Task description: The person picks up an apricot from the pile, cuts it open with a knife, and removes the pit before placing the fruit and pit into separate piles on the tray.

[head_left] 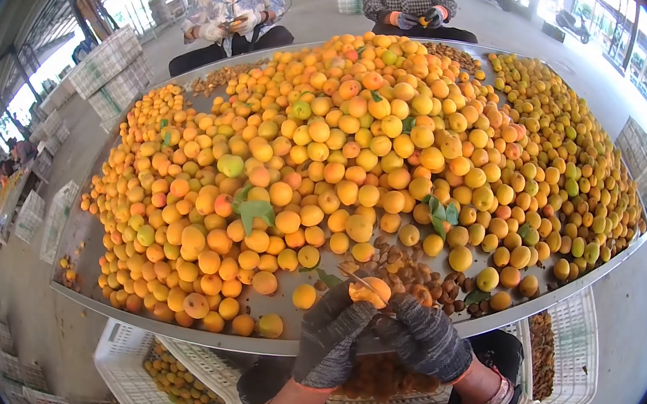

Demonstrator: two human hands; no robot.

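Observation:
In grey knit gloves, both hands meet at the near edge of the metal table. My left hand (331,336) is closed on an orange apricot (370,292), holding it up between thumb and fingers. Close on its right, my right hand (426,340) has its fingers pinched together beside the fruit; what they hold is hidden. A thin dark sliver (353,277) shows along the apricot's upper left side. Just beyond the hands lies a pile of brown apricot pits (404,270), and past it rises a large heap of apricots (330,146).
The table's raised metal rim (186,336) runs in front of me. Below it stand a white crate (115,354) of apricots at left and another crate (584,347) with brown pits at right. Two people, a gloved person (234,9) and another person (412,3), sit across the table.

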